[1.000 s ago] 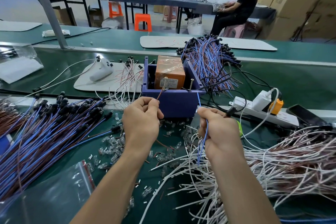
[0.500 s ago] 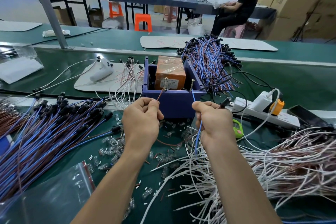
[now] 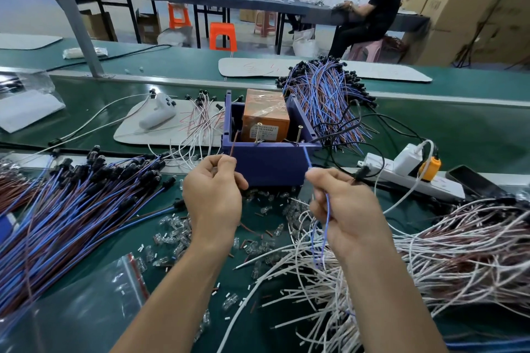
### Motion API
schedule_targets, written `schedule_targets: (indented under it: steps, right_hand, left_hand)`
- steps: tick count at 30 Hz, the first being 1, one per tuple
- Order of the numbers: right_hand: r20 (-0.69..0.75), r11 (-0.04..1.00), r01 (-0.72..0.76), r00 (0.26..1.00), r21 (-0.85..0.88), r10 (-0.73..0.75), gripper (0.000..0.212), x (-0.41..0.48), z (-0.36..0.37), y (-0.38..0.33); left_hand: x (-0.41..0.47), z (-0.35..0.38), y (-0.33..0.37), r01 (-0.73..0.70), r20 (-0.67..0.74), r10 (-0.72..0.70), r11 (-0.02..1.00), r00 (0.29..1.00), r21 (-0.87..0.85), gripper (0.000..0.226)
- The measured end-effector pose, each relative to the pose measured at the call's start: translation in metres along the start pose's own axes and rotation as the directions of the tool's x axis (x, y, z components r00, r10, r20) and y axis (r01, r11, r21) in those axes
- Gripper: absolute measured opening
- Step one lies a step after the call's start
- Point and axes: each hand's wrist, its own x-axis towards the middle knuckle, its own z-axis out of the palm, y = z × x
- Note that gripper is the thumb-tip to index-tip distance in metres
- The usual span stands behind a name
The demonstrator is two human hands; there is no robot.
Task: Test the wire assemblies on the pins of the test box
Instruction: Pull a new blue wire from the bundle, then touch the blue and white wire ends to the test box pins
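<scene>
Well, there's only the head view to go on. The left hand (image 3: 213, 203) pinches a thin brown lead (image 3: 233, 143) between thumb and forefinger, with the other fingers curled in behind. The lead's free end stands up just left of the left brass screw pin (image 3: 259, 132) and does not touch it. The right hand (image 3: 344, 209) pinches a thin blue lead (image 3: 307, 157) the same way, and the slack runs down across the hand. Its end points up toward the right brass screw pin (image 3: 300, 134) but stops short of it. Both pins stand at the front rim of the boxy purple-blue plastic test box (image 3: 269, 165). The box sits on the green belt (image 3: 459, 129) with a taped orange block (image 3: 265, 120) inside.

These leads look feather-light and floppy, with a smooth plastic skin. I'd hold them close to the end, as both hands do, or the tip will wander off the pin. Jabbed hard, such fine wire would likely bend.

A black piece (image 3: 360, 174) shows beside the right knuckles; whether it belongs to this assembly I cannot tell. Heaps of blue-and-brown assemblies (image 3: 71, 198) lie to the left and tangled white wires (image 3: 444, 238) to the right. Little clear plastic housings (image 3: 172, 235) are scattered between them.
</scene>
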Motion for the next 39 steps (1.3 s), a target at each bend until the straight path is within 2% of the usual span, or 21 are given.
schedule_targets:
  steps: [1, 2, 3, 4, 6, 7, 10, 12, 14, 16, 18, 19, 21, 23, 27, 29, 31, 33, 34, 36, 39]
  right_hand:
    - [0.077, 0.998, -0.014, 0.997, -0.059, 0.019, 0.025, -0.004, -0.001, 0.0]
    - [0.154, 0.991, -0.024, 0.987, -0.129, 0.044, 0.02, -0.008, -0.002, 0.0]
    - [0.219, 0.978, -0.022, 0.973, -0.207, 0.068, 0.016, -0.012, -0.003, -0.001]
    - [0.267, 0.96, -0.003, 0.96, -0.279, 0.081, 0.013, -0.015, -0.004, 0.0]
    - [0.32, 0.92, 0.06, 0.945, -0.388, 0.073, 0.02, -0.021, -0.005, 0.0]
    - [0.34, 0.896, 0.095, 0.938, -0.433, 0.065, 0.028, -0.024, -0.004, 0.001]
    - [0.393, 0.831, 0.199, 0.919, -0.519, 0.025, 0.031, -0.034, 0.002, 0.001]
    - [0.422, 0.774, 0.284, 0.906, -0.566, -0.023, 0.028, -0.039, 0.006, 0.002]
    - [0.467, 0.683, 0.394, 0.88, -0.615, -0.086, 0.028, -0.042, 0.008, 0.002]
    - [0.494, 0.579, 0.471, 0.859, -0.665, -0.133, 0.026, -0.044, 0.009, 0.002]
    - [0.499, 0.486, 0.505, 0.853, -0.713, -0.155, 0.026, -0.045, 0.009, 0.003]
    - [0.504, 0.472, 0.516, 0.848, -0.715, -0.164, 0.022, -0.045, 0.009, 0.004]
    - [0.505, 0.514, 0.531, 0.839, -0.674, -0.204, 0.011, -0.045, 0.009, 0.008]
    - [0.511, 0.581, 0.54, 0.827, -0.609, -0.234, 0.015, -0.046, 0.009, 0.012]
    - [0.61, 0.786, 0.476, 0.776, -0.394, -0.164, 0.025, -0.045, 0.011, 0.018]
    - [0.645, 0.866, 0.397, 0.755, -0.305, -0.119, 0.025, -0.043, 0.011, 0.021]
    - [0.656, 0.905, 0.335, 0.75, -0.264, -0.086, 0.027, -0.04, 0.01, 0.026]
    - [0.65, 0.93, 0.282, 0.757, -0.235, -0.065, 0.028, -0.038, 0.008, 0.033]
    - [0.647, 0.936, 0.27, 0.76, -0.224, -0.065, 0.028, -0.036, 0.006, 0.037]
    - [0.641, 0.938, 0.271, 0.764, -0.217, -0.073, 0.028, -0.035, 0.005, 0.041]
    - [0.634, 0.912, 0.321, 0.768, -0.256, -0.092, 0.03, -0.035, 0.004, 0.044]
  left_hand:
    - [-0.002, 0.0, 0.001, -0.04, -0.039, 0.047, 0.986, 0.998, 0.165, 0.015]
    - [-0.004, -0.001, 0.003, -0.09, -0.093, 0.137, 0.915, 0.986, 0.394, 0.013]
    - [-0.006, -0.003, 0.006, -0.129, -0.127, 0.242, 0.81, 0.962, 0.572, 0.017]
    - [-0.008, -0.006, 0.01, -0.147, -0.141, 0.311, 0.741, 0.94, 0.655, 0.031]
    - [-0.004, -0.014, 0.019, -0.188, -0.175, 0.394, 0.725, 0.902, 0.662, 0.063]
    - [-0.002, -0.019, 0.023, -0.243, -0.177, 0.461, 0.711, 0.87, 0.66, 0.068]
    - [-0.005, -0.03, 0.041, -0.493, -0.043, 0.655, 0.609, 0.755, 0.621, 0.04]
    - [-0.012, -0.031, 0.053, -0.619, 0.151, 0.633, 0.631, 0.759, 0.468, 0.02]
    - [-0.017, -0.03, 0.061, -0.622, 0.433, 0.48, 0.728, 0.763, 0.289, 0.013]
    - [-0.021, -0.029, 0.062, -0.599, 0.656, 0.328, 0.764, 0.679, 0.238, 0.01]
    - [-0.022, -0.031, 0.059, -0.599, 0.725, 0.258, 0.759, 0.638, 0.257, 0.007]
    - [-0.021, -0.033, 0.056, -0.575, 0.717, 0.235, 0.771, 0.657, 0.273, 0.011]
    - [-0.017, -0.038, 0.052, -0.523, 0.661, 0.202, 0.785, 0.722, 0.331, 0.017]
    - [-0.013, -0.042, 0.047, -0.533, 0.604, 0.222, 0.744, 0.766, 0.403, 0.03]
    - [-0.018, -0.047, 0.037, -0.655, 0.601, 0.366, 0.655, 0.711, 0.376, 0.051]
    - [-0.022, -0.043, 0.027, -0.58, 0.575, 0.349, 0.765, 0.74, 0.281, 0.052]
    - [-0.023, -0.038, 0.017, -0.371, 0.566, 0.212, 0.911, 0.797, 0.182, 0.055]
    - [-0.023, -0.033, 0.009, -0.198, 0.564, 0.106, 0.975, 0.819, 0.105, 0.055]
    - [-0.024, -0.031, 0.006, -0.167, 0.557, 0.09, 0.982, 0.826, 0.089, 0.054]
    - [-0.026, -0.031, 0.003, -0.262, 0.518, 0.154, 0.954, 0.841, 0.143, 0.055]
    - [-0.025, -0.036, 0.001, -0.573, 0.426, 0.427, 0.758, 0.798, 0.313, 0.055]
